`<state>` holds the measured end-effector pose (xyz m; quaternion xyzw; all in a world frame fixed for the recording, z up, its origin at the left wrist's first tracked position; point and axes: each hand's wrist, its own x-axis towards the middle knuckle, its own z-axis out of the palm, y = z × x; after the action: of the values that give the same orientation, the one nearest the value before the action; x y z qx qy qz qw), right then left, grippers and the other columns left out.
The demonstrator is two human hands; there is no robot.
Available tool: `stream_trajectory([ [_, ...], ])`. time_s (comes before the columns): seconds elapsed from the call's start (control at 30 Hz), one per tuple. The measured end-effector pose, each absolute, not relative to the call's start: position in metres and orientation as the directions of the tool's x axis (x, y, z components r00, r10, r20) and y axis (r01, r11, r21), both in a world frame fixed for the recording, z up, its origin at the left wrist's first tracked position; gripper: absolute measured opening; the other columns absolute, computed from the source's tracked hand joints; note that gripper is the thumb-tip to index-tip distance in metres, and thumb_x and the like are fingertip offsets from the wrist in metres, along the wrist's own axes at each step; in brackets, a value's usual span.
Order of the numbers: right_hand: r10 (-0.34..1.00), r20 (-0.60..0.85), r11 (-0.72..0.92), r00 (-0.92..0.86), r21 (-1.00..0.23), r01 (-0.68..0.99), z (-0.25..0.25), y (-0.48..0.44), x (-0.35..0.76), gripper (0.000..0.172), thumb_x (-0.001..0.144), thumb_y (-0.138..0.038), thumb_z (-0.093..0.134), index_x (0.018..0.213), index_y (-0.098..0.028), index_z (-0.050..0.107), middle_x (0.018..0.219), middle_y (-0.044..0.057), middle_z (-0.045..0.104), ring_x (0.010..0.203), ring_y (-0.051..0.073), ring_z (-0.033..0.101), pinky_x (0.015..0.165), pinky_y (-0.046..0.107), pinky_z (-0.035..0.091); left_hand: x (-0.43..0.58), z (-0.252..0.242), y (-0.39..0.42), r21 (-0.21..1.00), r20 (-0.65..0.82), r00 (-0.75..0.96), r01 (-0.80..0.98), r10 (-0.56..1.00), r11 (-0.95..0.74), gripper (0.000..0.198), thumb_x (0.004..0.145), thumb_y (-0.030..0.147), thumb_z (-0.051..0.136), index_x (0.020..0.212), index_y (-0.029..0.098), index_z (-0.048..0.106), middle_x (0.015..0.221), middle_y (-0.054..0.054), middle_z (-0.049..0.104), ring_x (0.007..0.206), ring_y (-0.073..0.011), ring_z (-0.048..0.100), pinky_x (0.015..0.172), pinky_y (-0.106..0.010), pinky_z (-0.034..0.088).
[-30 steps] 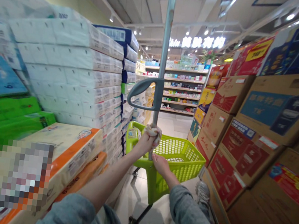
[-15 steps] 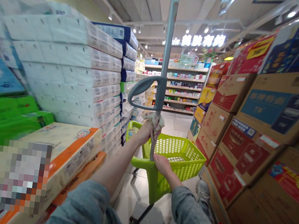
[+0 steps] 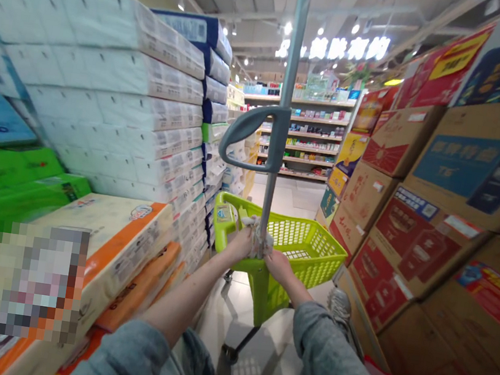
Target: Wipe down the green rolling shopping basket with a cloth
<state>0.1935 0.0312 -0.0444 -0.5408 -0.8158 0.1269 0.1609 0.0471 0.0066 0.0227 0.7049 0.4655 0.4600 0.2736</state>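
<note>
A yellow-green shopping basket cart (image 3: 328, 257) stands in front of me, with an upright grey metal pole (image 3: 269, 199) rising from its near end. Partway up the pole is a grey plastic loop handle (image 3: 277, 142). My left hand (image 3: 240, 245) is closed on a pale, stained cloth (image 3: 256, 225) wrapped around the low part of the pole. Right beside the cloth, my right hand (image 3: 280, 266) grips the pole's base just above the green frame; its fingertips are partly hidden. The basket's visible floor is bare latticework.
Stacked white tissue packs (image 3: 103, 74) and a cream-and-orange pack (image 3: 123, 256) line the left. Cardboard cartons (image 3: 463, 155) are piled on the right, near a grey shoe (image 3: 339, 305). Stocked shelves (image 3: 313, 134) stand at the aisle's far end.
My left hand and the cloth have slid down the pole, close to my right hand. My right hand stays at the pole's base. The view has shifted slightly.
</note>
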Motion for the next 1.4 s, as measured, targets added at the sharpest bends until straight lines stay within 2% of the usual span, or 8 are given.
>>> stream_trajectory([
  [0.1,0.904,0.175,0.428,-0.390,-0.401,0.810,-0.046,0.031,0.196,0.052,0.098,-0.037,0.018,0.102,-0.023,0.068,0.108,0.005,0.069,0.099,0.020,0.061,0.078,0.026,0.040,0.028,0.018,-0.010,0.695,0.365,0.182,0.599,0.913,-0.397,0.021,0.084,0.031,0.047,0.074,0.017,0.059,0.063,-0.003,0.059,0.067,-0.0180,0.060,0.071,-0.031,0.050],
  [0.23,0.906,0.186,0.422,-0.380,-0.425,0.801,-0.048,0.033,0.196,0.053,0.098,-0.040,0.018,0.097,-0.023,0.068,0.103,0.004,0.070,0.093,0.019,0.061,0.073,0.025,0.038,0.003,0.013,-0.043,0.472,0.451,0.403,0.650,0.796,-0.596,0.023,0.086,0.024,0.044,0.090,0.018,0.065,0.095,-0.008,0.066,0.091,-0.0191,0.062,0.087,-0.033,0.049],
  [0.47,0.918,0.175,0.397,-0.357,-0.418,0.817,-0.047,0.037,0.196,0.053,0.098,-0.040,0.018,0.093,-0.023,0.068,0.100,0.004,0.070,0.091,0.019,0.061,0.070,0.025,0.037,-0.035,0.027,-0.068,0.359,0.742,0.172,0.715,0.648,-0.600,0.034,0.087,0.022,0.046,0.120,0.018,0.056,0.125,-0.012,0.057,0.115,-0.0210,0.055,0.099,-0.040,0.044],
  [0.63,0.915,0.182,0.403,-0.360,-0.387,0.829,-0.046,0.038,0.192,0.053,0.098,-0.038,0.017,0.095,-0.023,0.067,0.101,0.004,0.070,0.092,0.019,0.060,0.071,0.025,0.037,-0.016,0.001,-0.063,-0.071,0.593,0.505,0.808,0.627,-0.584,0.039,0.089,0.016,0.042,0.128,0.015,0.049,0.125,-0.014,0.056,0.119,-0.0213,0.051,0.106,-0.043,0.038],
  [0.8,0.921,0.190,0.388,-0.339,-0.387,0.837,-0.043,0.036,0.189,0.053,0.098,-0.040,0.017,0.098,-0.024,0.068,0.102,0.003,0.070,0.092,0.019,0.061,0.071,0.025,0.037,0.019,-0.027,-0.058,-0.326,0.586,0.453,0.891,0.672,-0.316,0.037,0.090,0.013,0.038,0.126,0.011,0.049,0.118,-0.014,0.058,0.113,-0.0257,0.052,0.108,-0.048,0.031],
  [0.93,0.920,0.195,0.391,-0.340,-0.401,0.829,-0.044,0.038,0.194,0.054,0.098,-0.041,0.016,0.099,-0.023,0.068,0.104,0.004,0.070,0.093,0.018,0.060,0.071,0.024,0.037,0.031,-0.022,-0.052,-0.378,0.560,0.451,0.885,0.695,-0.270,0.029,0.092,0.014,0.034,0.112,0.011,0.055,0.101,-0.013,0.060,0.097,-0.0247,0.056,0.096,-0.045,0.038],
  [1.1,0.910,0.190,0.416,-0.370,-0.395,0.819,-0.046,0.042,0.200,0.054,0.098,-0.043,0.017,0.098,-0.022,0.067,0.105,0.004,0.070,0.093,0.019,0.060,0.071,0.023,0.038,0.032,-0.005,-0.036,-0.334,0.488,0.490,0.870,0.722,-0.364,0.020,0.092,0.018,0.038,0.085,0.014,0.057,0.081,-0.009,0.058,0.080,-0.0234,0.055,0.073,-0.037,0.040],
  [1.4,0.865,0.194,0.499,-0.462,-0.413,0.762,-0.046,0.043,0.204,0.057,0.098,-0.047,0.015,0.101,-0.021,0.066,0.106,0.005,0.069,0.098,0.019,0.061,0.078,0.025,0.039,0.018,-0.007,-0.013,-0.199,0.550,0.451,0.888,0.703,-0.415,0.016,0.087,0.027,0.051,0.078,0.015,0.057,0.074,-0.007,0.064,0.075,-0.0207,0.058,0.070,-0.033,0.035],
])
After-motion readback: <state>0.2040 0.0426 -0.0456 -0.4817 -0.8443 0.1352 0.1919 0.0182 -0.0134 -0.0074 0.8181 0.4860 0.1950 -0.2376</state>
